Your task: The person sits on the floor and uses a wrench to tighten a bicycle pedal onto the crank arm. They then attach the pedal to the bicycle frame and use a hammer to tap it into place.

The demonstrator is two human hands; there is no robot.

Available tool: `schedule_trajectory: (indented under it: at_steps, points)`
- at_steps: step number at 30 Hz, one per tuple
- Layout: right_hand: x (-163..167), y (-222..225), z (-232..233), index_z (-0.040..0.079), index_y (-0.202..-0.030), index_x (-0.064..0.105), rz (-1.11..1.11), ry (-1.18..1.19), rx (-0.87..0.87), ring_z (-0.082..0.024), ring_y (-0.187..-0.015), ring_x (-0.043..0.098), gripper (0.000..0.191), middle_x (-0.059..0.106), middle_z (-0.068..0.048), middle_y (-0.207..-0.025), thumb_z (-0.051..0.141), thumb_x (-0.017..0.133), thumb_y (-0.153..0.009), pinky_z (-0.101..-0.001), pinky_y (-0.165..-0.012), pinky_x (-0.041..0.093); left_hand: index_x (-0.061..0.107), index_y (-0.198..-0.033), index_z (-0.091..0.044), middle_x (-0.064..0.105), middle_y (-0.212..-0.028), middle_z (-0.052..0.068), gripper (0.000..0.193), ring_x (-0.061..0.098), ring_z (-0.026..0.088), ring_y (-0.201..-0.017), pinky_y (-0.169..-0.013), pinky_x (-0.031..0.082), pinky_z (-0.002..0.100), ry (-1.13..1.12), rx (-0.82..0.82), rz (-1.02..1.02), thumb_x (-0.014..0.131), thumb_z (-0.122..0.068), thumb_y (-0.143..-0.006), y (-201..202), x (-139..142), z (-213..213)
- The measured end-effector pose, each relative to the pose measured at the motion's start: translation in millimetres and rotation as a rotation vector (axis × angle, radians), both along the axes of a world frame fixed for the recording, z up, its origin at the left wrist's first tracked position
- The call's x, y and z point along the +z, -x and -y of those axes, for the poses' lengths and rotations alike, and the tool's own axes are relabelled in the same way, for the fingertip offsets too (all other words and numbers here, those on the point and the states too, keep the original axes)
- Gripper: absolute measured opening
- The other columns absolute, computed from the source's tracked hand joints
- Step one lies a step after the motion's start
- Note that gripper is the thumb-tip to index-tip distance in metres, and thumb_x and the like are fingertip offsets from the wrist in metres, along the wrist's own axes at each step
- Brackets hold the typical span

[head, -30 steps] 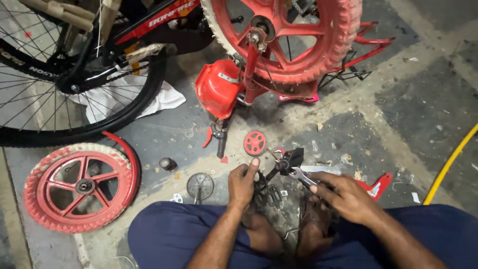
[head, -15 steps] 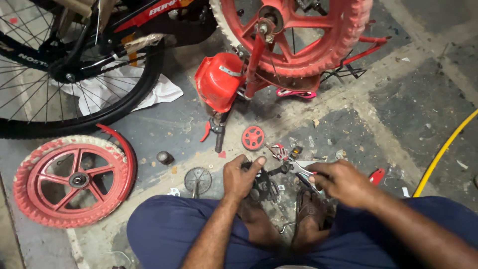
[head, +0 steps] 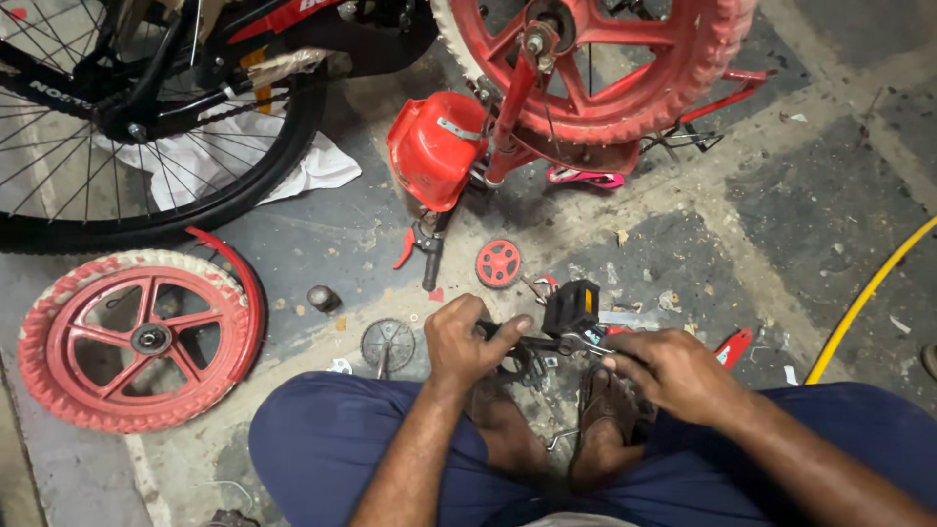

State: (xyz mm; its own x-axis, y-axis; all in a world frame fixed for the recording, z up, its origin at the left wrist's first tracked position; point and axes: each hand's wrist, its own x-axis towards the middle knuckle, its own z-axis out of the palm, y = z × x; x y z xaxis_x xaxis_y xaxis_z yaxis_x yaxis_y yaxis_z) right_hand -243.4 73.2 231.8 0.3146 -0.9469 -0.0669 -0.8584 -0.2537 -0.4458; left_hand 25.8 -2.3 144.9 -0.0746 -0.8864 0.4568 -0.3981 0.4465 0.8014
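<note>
The person squats over the concrete floor (head: 800,195), knees in dark blue trousers (head: 322,439) and sandalled feet just below the work. The left hand (head: 467,342) is curled shut around the dark crank assembly (head: 522,356), thumb laid along its top, and the right hand (head: 673,376) is closed on the tool (head: 595,337) that meets it from the other side; the black pedal (head: 571,307) stands just above the two hands, on the end of that assembly. Against half a second ago, the hands have drawn a little closer together and the pedal now sits more upright between them, so the grip looks more settled, in my judgement, with the part braced from both sides. Just left of the left hand lies a small grey chainring (head: 387,344), and beyond it a small red training wheel (head: 498,263) and red-handled pliers (head: 422,244). Further left rests a loose red wheel (head: 132,337). Farthest off stand the upturned red bicycle wheel (head: 605,68), a red basket (head: 434,146), a white rag (head: 303,166) and a large black spoked wheel (head: 117,127). A yellow hose (head: 869,293) runs at the right.
</note>
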Motion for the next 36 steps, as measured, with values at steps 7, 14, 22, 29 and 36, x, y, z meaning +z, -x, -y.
schedule_trajectory:
  at_steps: [7, 14, 22, 29, 36]
  points:
    - [-15, -17, -17, 0.005, -0.109, 0.067, -0.044, -0.162, -0.090, -0.041, -0.071, 0.069, 0.028, 0.070, -0.021, -0.077, 0.027, 0.062, -0.094, -0.0525, -0.064, 0.052, 0.048, -0.062, -0.007, 0.049, -0.058, 0.006, 0.059, 0.050, 0.025, -0.049, -0.047, 0.040, 0.040, 0.100, 0.013, -0.012, 0.091, -0.046, -0.074, -6, 10, -4]
    - [-26, -4, -25, 0.005, -0.103, 0.068, -0.037, -0.057, -0.126, -0.039, -0.073, 0.069, 0.025, 0.071, -0.018, -0.080, 0.028, 0.064, -0.092, -0.0501, -0.063, 0.053, 0.042, -0.058, -0.008, 0.043, -0.055, 0.007, 0.064, 0.045, 0.026, -0.048, -0.046, 0.036, 0.041, 0.187, 0.068, 0.000, 0.092, -0.046, -0.069, -11, 16, -5]
    - [-31, -6, -34, 0.005, -0.115, 0.070, 0.006, 0.034, -0.136, -0.037, -0.080, 0.073, 0.032, 0.076, -0.018, -0.097, 0.026, 0.065, -0.091, -0.0464, -0.067, 0.057, 0.045, -0.063, -0.009, 0.045, -0.060, 0.007, 0.060, 0.048, 0.027, -0.053, -0.049, 0.039, 0.041, 0.259, 0.058, 0.030, 0.090, -0.048, -0.072, -10, 20, -7]
    - [-44, -25, -34, 0.005, -0.119, 0.070, 0.337, -0.157, -0.274, -0.030, -0.082, 0.076, 0.030, 0.079, -0.016, -0.093, 0.022, 0.060, -0.096, -0.0393, -0.072, 0.060, 0.049, -0.064, -0.006, 0.049, -0.059, 0.009, 0.055, 0.049, 0.026, -0.049, -0.047, 0.039, 0.041, 0.026, 0.089, -0.100, 0.089, -0.042, -0.075, -4, 14, -10]
    - [-41, -21, -29, -0.001, -0.115, 0.071, 0.324, 0.126, -0.136, -0.033, -0.088, 0.076, 0.030, 0.076, -0.020, -0.102, 0.020, 0.065, -0.094, -0.0404, -0.074, 0.058, 0.049, -0.064, -0.005, 0.049, -0.059, 0.009, 0.054, 0.049, 0.027, -0.051, -0.048, 0.039, 0.041, 0.032, 0.098, -0.092, 0.091, -0.038, -0.075, -7, 12, -8]
